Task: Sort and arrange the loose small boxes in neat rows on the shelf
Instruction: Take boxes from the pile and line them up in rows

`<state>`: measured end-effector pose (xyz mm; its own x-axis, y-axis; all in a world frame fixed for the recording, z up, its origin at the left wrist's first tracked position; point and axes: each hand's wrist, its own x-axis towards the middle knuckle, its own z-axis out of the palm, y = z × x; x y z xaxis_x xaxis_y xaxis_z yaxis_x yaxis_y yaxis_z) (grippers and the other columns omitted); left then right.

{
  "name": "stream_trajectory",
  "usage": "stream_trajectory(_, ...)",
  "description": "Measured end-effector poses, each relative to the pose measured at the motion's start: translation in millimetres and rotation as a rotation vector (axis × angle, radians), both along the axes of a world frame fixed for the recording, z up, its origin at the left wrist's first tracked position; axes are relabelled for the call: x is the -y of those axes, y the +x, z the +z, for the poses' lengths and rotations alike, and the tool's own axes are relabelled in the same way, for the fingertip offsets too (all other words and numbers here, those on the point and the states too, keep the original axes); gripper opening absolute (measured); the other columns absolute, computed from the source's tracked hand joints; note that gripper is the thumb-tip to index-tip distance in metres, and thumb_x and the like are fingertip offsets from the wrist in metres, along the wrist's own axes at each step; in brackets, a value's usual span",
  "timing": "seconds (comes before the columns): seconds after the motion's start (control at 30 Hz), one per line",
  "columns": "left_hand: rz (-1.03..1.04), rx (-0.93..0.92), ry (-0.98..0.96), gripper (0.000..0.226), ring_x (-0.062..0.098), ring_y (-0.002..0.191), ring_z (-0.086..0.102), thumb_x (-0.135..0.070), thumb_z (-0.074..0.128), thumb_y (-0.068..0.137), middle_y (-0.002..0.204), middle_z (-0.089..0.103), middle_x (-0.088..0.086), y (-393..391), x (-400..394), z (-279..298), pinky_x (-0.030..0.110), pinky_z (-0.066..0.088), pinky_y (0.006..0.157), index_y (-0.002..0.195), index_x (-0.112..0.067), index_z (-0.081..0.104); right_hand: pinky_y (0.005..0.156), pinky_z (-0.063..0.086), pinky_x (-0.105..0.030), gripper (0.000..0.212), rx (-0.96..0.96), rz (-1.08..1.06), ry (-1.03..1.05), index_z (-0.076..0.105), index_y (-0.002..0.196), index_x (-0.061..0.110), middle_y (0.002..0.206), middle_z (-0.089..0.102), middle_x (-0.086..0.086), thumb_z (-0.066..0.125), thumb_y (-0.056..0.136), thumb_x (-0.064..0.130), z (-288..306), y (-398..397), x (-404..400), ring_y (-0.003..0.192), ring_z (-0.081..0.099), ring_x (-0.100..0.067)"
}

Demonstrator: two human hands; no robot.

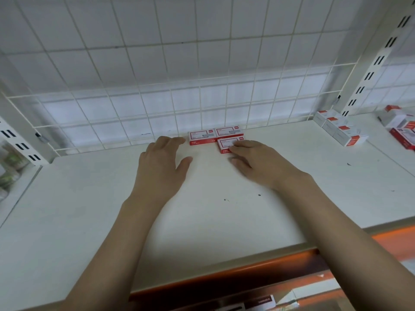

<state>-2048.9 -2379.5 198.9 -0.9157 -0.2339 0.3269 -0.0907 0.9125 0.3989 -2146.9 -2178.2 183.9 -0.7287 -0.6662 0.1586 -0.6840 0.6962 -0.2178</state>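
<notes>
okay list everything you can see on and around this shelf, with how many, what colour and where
small boxes: three, red and white, flat by the back grid, two in a row, one in front
loose boxes: several, white and red, far right
shelf: one, white, orange front edge
wire grid: one, white, behind shelf
slotted uprights: two, white, either side
left hand: open, beside back-left box
right hand: fingers on front box

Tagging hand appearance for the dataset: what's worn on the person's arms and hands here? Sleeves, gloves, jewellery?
Nothing worn that shows. The left hand and the right hand are bare, without gloves, rings, watch or wristband. Both forearms are bare as far as the bottom edge of the picture, and no sleeve comes into view. No markings or tape show on either.
</notes>
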Motion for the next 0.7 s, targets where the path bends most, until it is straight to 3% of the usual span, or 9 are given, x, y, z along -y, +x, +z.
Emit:
stream_trajectory(0.23,-0.004,0.013,0.001,0.043,0.030,0.112,0.050,-0.026,0.059,0.088,0.124,0.054,0.007,1.2,-1.4,1.6,0.039,0.038,0.093,0.128,-0.014,0.052,0.096,0.040,-0.036,0.035,0.014,-0.029,0.009,0.055,0.124,0.010,0.131,0.051,-0.006,0.039,0.098,0.028,0.7,-2.7,2.7,0.124,0.043,-0.023)
stream_trajectory(0.5,-0.036,0.018,-0.019,0.042,0.030,0.110,0.050,-0.025,0.059,0.088,0.122,0.054,0.006,-2.3,-15.1,8.7,0.039,0.038,0.092,0.128,-0.014,0.053,0.105,0.029,-0.028,0.043,0.039,-0.020,0.010,0.042,0.137,0.013,0.143,0.040,-0.002,0.038,0.098,0.029,6.3,-3.5,-6.5,0.134,0.032,-0.018)
stream_trajectory(0.7,-0.100,0.045,-0.050,0.041,0.028,0.112,0.047,-0.027,0.056,0.089,0.124,0.051,0.004,-18.0,-59.4,14.2,0.036,0.035,0.094,0.129,-0.017,0.051,0.102,0.037,-0.033,0.046,0.010,-0.107,-0.040,0.039,0.139,0.015,0.144,0.039,-0.001,0.043,0.096,0.029,13.9,1.3,-56.7,0.131,0.036,-0.020)
